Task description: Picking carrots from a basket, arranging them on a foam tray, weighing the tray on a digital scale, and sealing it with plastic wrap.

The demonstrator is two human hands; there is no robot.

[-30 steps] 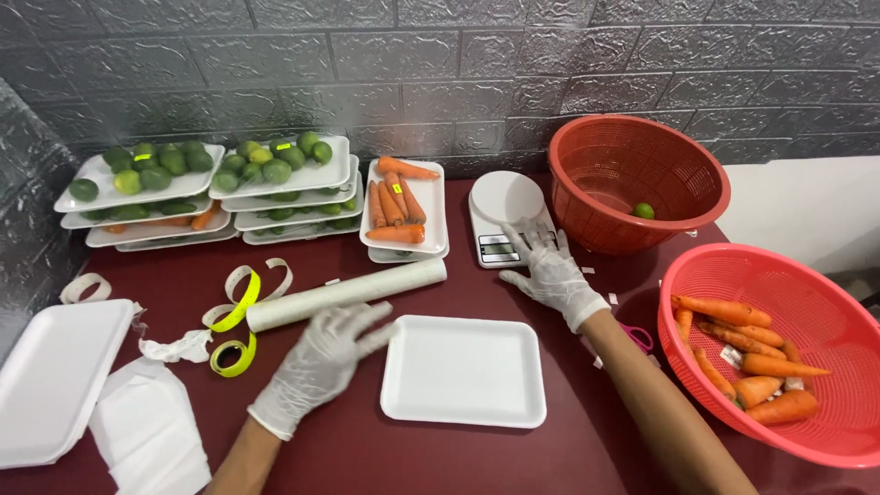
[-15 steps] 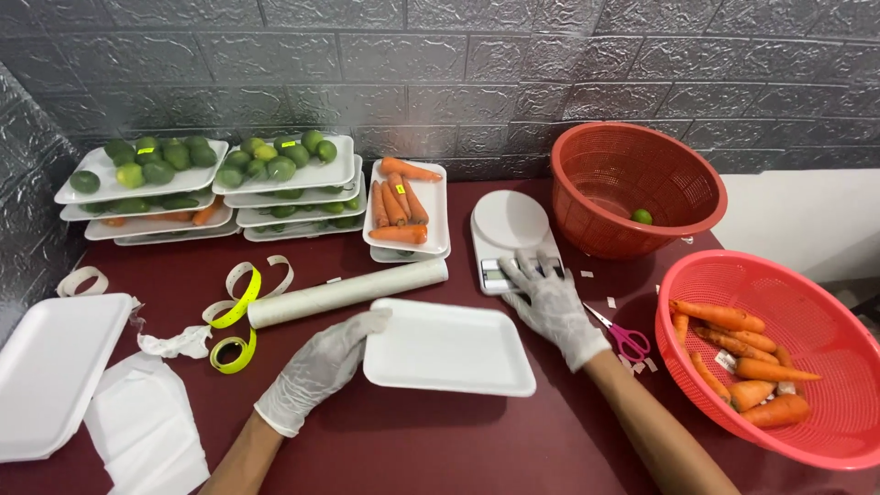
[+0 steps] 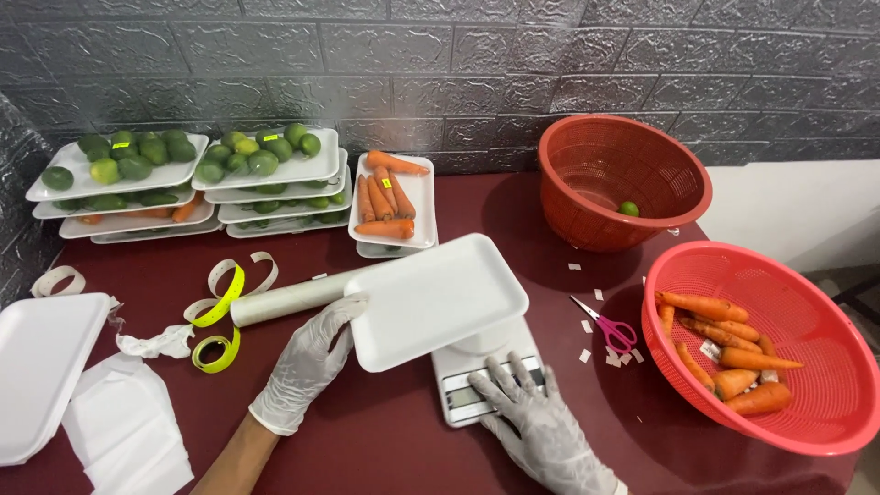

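My gloved left hand (image 3: 307,362) grips the left edge of an empty white foam tray (image 3: 435,298) and holds it tilted over a small white kitchen scale (image 3: 486,371). My gloved right hand (image 3: 541,426) lies flat with spread fingers on the scale's front panel, near the table's front edge. The tray hides most of the scale's platform.
A red basket (image 3: 807,312) of carrots sits at the right; a deeper red basket (image 3: 623,156) with one lime stands behind it. Stacked trays of limes (image 3: 266,160) and carrots (image 3: 390,197) line the wall. Pink scissors (image 3: 610,325), a film roll (image 3: 284,298), yellow tape (image 3: 215,353) and spare foam trays (image 3: 41,367) lie around.
The scale has been pulled from the back toward the front under my right hand. My left hand has lifted the empty tray off the table and brought it over the scale.
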